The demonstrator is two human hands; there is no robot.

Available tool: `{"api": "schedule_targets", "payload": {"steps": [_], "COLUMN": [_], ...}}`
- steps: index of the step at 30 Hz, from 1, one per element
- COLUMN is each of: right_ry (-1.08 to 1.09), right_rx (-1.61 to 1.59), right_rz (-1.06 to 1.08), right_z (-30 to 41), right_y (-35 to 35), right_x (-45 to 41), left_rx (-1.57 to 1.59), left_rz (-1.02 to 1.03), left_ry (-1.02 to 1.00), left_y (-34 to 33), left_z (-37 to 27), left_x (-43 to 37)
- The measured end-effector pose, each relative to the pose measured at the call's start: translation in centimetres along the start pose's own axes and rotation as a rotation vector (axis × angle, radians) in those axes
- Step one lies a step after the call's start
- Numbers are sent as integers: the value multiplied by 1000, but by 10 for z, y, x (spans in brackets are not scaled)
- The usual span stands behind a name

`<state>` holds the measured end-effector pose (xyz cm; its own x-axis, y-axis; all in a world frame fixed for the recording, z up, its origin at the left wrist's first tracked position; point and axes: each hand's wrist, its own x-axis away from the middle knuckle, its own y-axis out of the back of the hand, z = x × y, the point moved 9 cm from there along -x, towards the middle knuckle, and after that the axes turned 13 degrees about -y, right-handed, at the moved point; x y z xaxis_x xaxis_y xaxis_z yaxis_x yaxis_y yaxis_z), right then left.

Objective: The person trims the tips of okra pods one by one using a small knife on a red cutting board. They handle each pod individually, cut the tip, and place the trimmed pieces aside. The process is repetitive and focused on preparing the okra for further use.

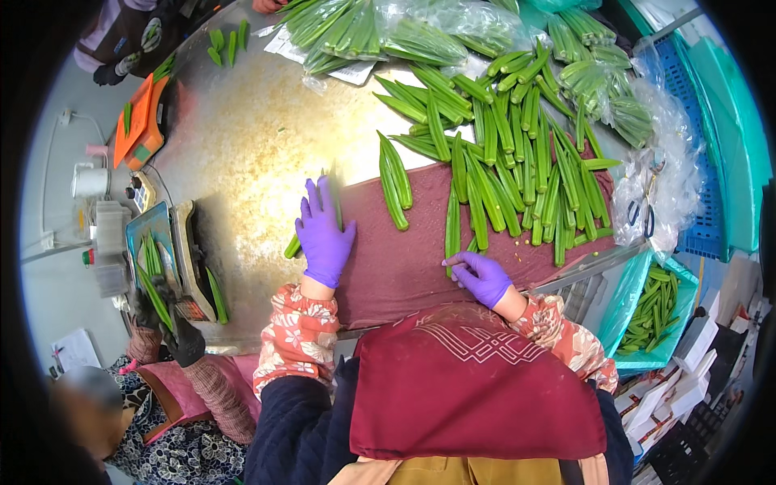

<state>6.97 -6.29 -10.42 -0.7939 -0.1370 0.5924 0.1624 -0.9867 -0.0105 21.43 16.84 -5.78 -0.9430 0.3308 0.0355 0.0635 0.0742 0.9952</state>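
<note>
My left hand (325,236), in a purple glove, lies palm down with its fingers spread at the left edge of a dark red cloth (388,279). Okra pods (293,247) show beside and partly under it, blurred near the fingertips. My right hand (482,277), gloved alike, has its fingers curled at the lower end of an okra pod (453,227); whether it grips the pod is unclear. Two pods (395,182) lie side by side between my hands. A large loose pile of okra (521,157) covers the cloth's right part and the metal table (242,133) behind it.
Bagged okra (418,42) lies at the back. Scissors (648,212) rest on plastic bags (664,145) at right, above a teal-lined bin of okra (652,309). At left, a co-worker's dark-gloved hands (176,333) hold okra by a scale (191,260); an orange scale (142,124) stands beyond.
</note>
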Motion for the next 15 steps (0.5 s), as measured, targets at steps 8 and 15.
{"api": "schedule_targets", "payload": {"steps": [8, 15], "right_ry": [-36, -68], "right_rx": [-15, -126], "right_rz": [-36, -55], "right_z": [3, -8], "right_y": [19, 40], "right_x": [5, 9], "left_rx": [113, 86], "left_rz": [-144, -73], "left_ry": [73, 117], "left_y": [-1, -12], "left_z": [40, 86], "left_x": [7, 15]}}
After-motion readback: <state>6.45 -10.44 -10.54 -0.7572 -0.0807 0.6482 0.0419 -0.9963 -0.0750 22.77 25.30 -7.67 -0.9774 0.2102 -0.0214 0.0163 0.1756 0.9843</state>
